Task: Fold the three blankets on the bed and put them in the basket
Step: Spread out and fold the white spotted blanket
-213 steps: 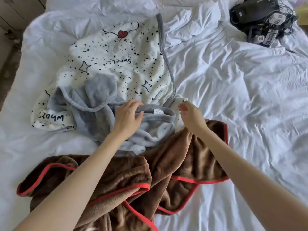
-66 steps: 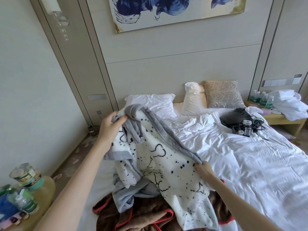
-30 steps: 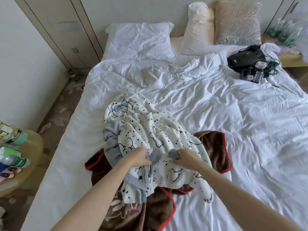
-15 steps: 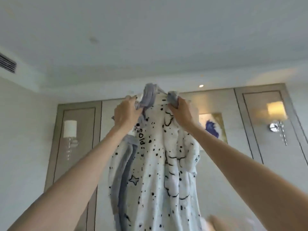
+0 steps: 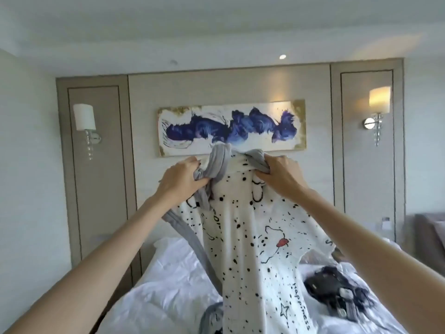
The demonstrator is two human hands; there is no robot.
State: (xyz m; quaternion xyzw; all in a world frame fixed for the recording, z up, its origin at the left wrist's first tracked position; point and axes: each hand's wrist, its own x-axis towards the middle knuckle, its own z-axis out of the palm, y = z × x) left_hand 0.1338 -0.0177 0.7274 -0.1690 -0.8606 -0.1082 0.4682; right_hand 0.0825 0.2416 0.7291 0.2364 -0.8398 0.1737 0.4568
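White spotted blanket (image 5: 252, 249), black print, grey trim (image 5: 218, 162), held up in the air over the bed (image 5: 168, 285), upper edge about level with the bottom of the painting (image 5: 231, 127). It hangs bunched and twisted, not spread; the lower end drops out of the bottom of the view, so I cannot tell if it touches the bed.

Left hand (image 5: 179, 180) is fisted round a wad of grey trim at the top edge. Right hand (image 5: 280, 175) is curled over the top edge just to the right, fingers closed on the cloth. The hands are near each other, with a short hump of fabric between.

Handling, a judgement: soft plush fleece, limp, light enough to lift at arm's height, not slippery or fragile. It won't hold a shape, so it needs a flat surface or a wide spread. Best hold is the two corners of one edge along the grey trim, hands well apart, then shake it open; the present hold is too bunched for a clean fold.

Folding not yet begun on this one. Basket and the other two blankets not in view.

Right on the bed: black gear with cables (image 5: 334, 292). Wall lamp far left (image 5: 84, 116), lit wall lamp far right (image 5: 379, 100).
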